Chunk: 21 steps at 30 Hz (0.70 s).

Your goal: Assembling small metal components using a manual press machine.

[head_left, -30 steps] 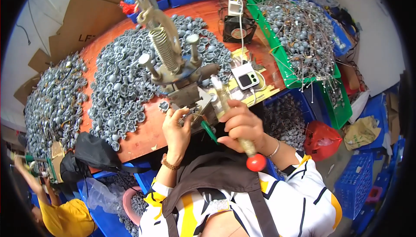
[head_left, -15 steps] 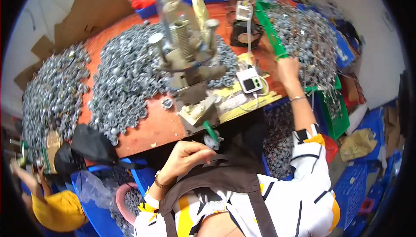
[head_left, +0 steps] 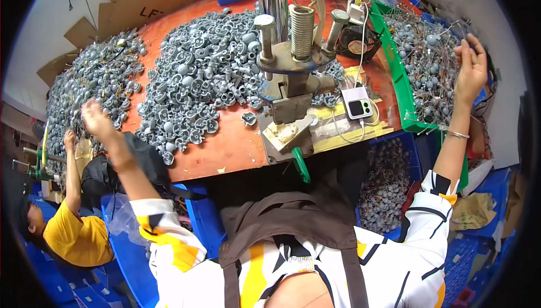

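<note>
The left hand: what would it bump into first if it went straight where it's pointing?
Probably the leftmost heap of small gray parts, which the left hand points toward, though whether it already touches them is unclear.

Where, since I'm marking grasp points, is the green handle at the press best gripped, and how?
Probably round the middle of the green handle, coming from the near side: it looks slim and elongated, jutting from the press base toward the camera, its near end free.
</note>
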### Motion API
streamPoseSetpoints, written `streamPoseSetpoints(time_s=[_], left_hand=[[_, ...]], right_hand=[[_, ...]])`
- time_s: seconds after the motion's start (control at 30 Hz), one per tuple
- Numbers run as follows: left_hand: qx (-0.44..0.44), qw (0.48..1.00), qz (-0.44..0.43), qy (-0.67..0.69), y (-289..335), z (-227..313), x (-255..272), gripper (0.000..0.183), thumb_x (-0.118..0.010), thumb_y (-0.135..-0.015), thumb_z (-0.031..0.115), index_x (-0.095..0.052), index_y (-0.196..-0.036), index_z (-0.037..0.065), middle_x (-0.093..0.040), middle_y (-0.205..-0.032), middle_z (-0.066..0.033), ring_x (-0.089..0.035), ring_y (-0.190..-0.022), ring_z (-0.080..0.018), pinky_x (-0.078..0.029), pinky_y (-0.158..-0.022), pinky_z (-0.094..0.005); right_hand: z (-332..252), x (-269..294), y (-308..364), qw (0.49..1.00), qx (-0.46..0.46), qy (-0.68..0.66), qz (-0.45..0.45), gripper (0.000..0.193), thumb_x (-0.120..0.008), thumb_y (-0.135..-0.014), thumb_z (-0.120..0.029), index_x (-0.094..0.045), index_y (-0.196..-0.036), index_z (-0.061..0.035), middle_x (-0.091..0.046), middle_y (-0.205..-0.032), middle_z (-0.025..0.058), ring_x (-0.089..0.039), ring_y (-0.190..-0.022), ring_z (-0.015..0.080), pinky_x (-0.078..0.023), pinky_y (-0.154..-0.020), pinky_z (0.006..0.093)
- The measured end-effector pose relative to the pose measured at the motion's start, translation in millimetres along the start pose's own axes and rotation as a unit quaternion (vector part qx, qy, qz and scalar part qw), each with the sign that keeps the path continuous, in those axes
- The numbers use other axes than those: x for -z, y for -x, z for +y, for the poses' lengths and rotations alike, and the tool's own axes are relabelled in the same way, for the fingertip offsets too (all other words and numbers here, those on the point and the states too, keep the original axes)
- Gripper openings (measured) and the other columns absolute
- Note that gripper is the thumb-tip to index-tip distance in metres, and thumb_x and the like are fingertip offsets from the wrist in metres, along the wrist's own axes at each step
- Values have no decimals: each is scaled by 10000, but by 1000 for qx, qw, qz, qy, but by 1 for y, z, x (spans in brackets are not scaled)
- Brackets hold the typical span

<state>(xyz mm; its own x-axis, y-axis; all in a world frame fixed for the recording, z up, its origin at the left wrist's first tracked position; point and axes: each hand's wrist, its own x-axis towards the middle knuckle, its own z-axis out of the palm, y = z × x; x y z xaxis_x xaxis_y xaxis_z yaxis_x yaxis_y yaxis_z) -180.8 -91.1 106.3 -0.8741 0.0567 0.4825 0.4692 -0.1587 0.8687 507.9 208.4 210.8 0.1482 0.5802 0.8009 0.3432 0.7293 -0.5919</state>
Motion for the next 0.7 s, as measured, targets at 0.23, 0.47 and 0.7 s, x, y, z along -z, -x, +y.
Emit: streamPoseSetpoints(time_s=[0.23,0.47,0.7], left_hand=[[-250,815,-489,-187,263,17,-86,277,-673,-808,71,-647,-1083,52,-634,-1135,-118,-611,-1032,-276,-498,-845,-352],[-104,842,-499,-174,298,14,-99,289,-694,-766,38,-649,-1052,43,-612,-956,-110,-596,-795,-268,-485,-718,-346],[240,869,-429,56,294,18,-73,210,-612,-886,59,-631,-1092,25,-585,-776,28,-480,-581,-39,-369,-490,-184]], right_hand=[[-25,0,5,990,14,-116,-80,197,-542,-963,-101,-619,-1128,-27,-618,-818,3,-499,-675,43,-387,-592,169],[51,-30,30,901,-29,173,-397,163,-507,-877,-24,-653,-948,-10,-668,-768,76,-646,-718,148,-498,-673,300],[28,-33,-11,965,-27,-3,-261,248,-461,-922,3,-680,-1034,-31,-677,-949,31,-555,-717,58,-452,-623,201]])
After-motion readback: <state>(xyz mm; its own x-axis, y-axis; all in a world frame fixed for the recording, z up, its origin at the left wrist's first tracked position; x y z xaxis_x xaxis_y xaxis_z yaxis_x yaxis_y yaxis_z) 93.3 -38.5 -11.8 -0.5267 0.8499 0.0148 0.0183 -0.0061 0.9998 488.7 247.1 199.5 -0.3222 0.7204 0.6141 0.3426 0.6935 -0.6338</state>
